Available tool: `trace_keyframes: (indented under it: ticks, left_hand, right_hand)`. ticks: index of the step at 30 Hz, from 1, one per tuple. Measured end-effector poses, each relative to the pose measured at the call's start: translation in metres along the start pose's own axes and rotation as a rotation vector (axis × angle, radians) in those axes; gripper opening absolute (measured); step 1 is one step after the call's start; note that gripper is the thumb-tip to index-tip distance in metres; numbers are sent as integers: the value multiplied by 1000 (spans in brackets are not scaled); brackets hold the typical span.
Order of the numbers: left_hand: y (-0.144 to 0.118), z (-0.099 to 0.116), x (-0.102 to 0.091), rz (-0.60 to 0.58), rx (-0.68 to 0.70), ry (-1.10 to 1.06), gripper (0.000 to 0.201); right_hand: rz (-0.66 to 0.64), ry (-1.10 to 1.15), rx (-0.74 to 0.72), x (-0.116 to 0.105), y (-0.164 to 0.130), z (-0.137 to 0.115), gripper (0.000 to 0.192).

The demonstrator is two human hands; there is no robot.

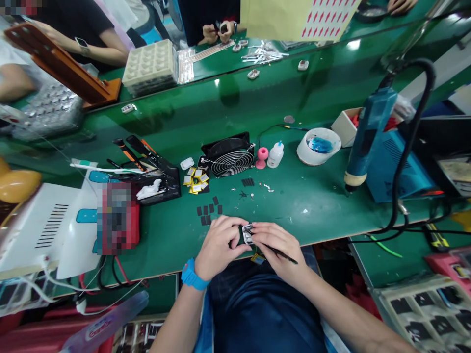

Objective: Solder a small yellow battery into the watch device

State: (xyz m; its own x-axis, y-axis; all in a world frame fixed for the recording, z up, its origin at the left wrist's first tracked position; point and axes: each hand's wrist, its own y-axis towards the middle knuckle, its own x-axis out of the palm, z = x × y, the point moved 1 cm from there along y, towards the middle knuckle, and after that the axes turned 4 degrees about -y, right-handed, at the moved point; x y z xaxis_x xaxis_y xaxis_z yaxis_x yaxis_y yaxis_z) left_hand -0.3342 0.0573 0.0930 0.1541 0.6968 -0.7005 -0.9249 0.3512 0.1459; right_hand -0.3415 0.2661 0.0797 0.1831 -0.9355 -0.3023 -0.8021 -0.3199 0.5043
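Bright overhead glare, warped edges

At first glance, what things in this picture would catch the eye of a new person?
At the near table edge, the left hand and right hand together hold a small metal part. Behind them stands a black fan with a wire grill. At the right, a blue handheld tool hangs tip-down over the green table.

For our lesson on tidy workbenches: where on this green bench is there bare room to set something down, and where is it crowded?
Bare green mat lies between the white bowl, the blue hot-air tool and the bench's front edge. Another free strip runs behind the small fan, toward the far bench. It is crowded around the black tool tray, the yellow-taped parts and the black pads beyond the left hand and right hand.
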Motion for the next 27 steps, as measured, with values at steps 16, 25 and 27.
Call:
trace_keyframes:
  ticks: [16, 25, 27]
  left_hand:
    - [-1, -2, 1, 10, 3, -30, 52]
    - [-1, -2, 1, 13, 3, -48, 52]
    - [-2, -2, 1, 9, -10, -57, 52]
  right_hand:
    - [2, 14, -16, 4, -2, 2, 24]
    - [-8, 3, -15, 1, -2, 1, 19]
    - [2, -1, -12, 2, -2, 1, 19]
